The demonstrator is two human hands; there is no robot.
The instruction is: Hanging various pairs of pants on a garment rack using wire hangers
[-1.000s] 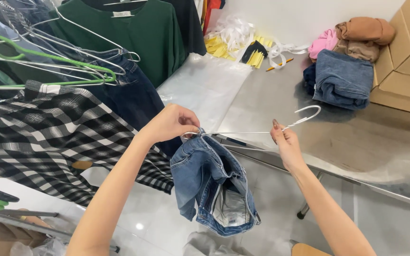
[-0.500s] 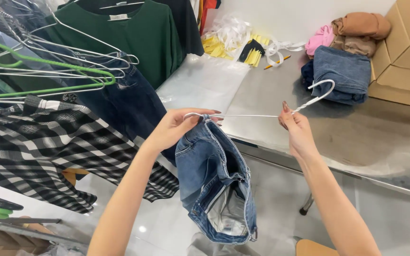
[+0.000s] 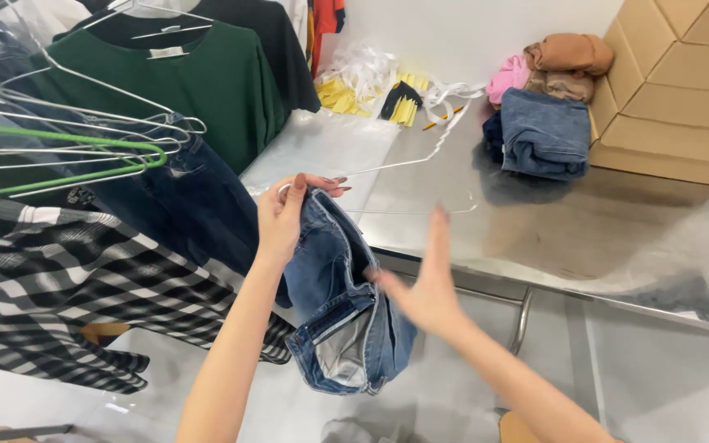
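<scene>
— What is hanging in front of the person?

— One pair of blue jeans [image 3: 334,303], draped over one white wire hanger [image 3: 387,184] just off the near edge of the steel desk [image 3: 617,238]. The left hand [image 3: 281,217] is pinching the hanger's end where the denim is hanging, fingers [image 3: 299,184] clenched on the wire.

— And the other hand?

— The right hand [image 3: 424,287] is spreading flat against the jeans' side, fingers released, grasping nothing.

— What is lying around?

— On the desk, one pile of folded clothes [image 3: 543,107], one clear plastic bag [image 3: 322,148], yellow and white strips [image 3: 371,82]. On the left, one green shirt [image 3: 182,90] and a checked shirt [image 3: 59,279] are hanging, with several empty hangers [image 3: 84,148].
</scene>
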